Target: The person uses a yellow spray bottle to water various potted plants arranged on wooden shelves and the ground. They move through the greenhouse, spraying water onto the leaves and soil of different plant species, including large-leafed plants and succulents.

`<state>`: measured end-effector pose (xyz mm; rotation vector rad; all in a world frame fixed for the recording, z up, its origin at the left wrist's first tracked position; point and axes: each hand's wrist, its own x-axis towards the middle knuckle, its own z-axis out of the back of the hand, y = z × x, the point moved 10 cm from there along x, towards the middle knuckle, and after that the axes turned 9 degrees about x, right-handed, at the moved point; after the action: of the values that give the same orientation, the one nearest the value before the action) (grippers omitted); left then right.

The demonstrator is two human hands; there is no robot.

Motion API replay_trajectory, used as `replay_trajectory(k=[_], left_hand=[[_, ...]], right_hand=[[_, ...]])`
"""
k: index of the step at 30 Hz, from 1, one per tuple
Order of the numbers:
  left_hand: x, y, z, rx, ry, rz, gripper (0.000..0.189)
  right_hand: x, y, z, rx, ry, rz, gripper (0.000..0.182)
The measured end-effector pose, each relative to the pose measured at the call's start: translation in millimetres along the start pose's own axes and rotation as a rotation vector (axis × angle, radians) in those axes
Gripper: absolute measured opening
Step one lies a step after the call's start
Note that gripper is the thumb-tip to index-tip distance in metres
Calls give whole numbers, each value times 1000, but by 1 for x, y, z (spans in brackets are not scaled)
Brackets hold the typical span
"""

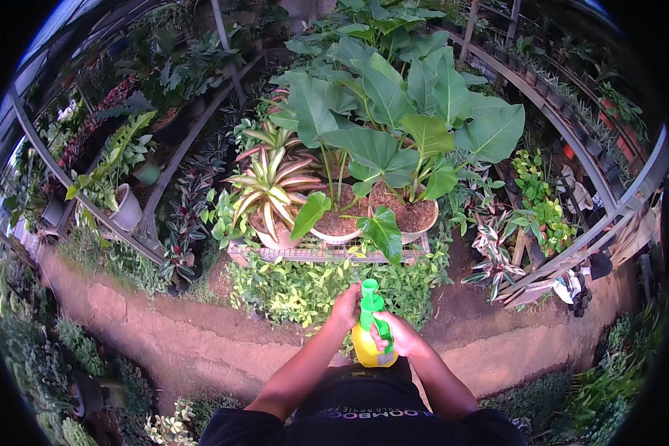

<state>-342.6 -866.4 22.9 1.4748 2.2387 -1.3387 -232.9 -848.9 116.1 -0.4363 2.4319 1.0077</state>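
A pump pressure sprayer with a yellow tank point(368, 348) and a green pump head point(371, 304) is upright in front of my body. My right hand point(400, 334) grips its green handle, fingers wrapped around towards the tank. On the other side, my left hand point(347, 306) is beside the pump head, fingers curled near where a nozzle would be. Its fingertips are partly hidden, so whether it holds anything is unclear. Just beyond both hands grows a low bed of leafy, yellow-green plants point(290, 290).
Behind the bed, a wire-mesh bench point(329, 255) carries potted large-leaved plants point(387, 150) and a striped bromeliad-like plant point(276, 187). Metal rails point(557, 139) and another rail point(83, 189) flank it. A dirt path point(217, 357) crosses before me. A white pot point(127, 209) stands left.
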Motion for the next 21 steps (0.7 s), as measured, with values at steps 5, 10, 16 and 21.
replay_trajectory(k=[5,10,16,21], left_hand=[[9,10,0,18,15,-12,36],[15,20,-10,26,-2,-9,27],[34,47,-70,95,125,40,20],[54,90,-113,177,226,96,21]], right_hand=[[-5,-2,1,-30,-42,71,44],[-16,-4,18,-4,-91,121,44],[-52,0,50,95,-232,271,40],[-92,11,79,135,-300,346,39]])
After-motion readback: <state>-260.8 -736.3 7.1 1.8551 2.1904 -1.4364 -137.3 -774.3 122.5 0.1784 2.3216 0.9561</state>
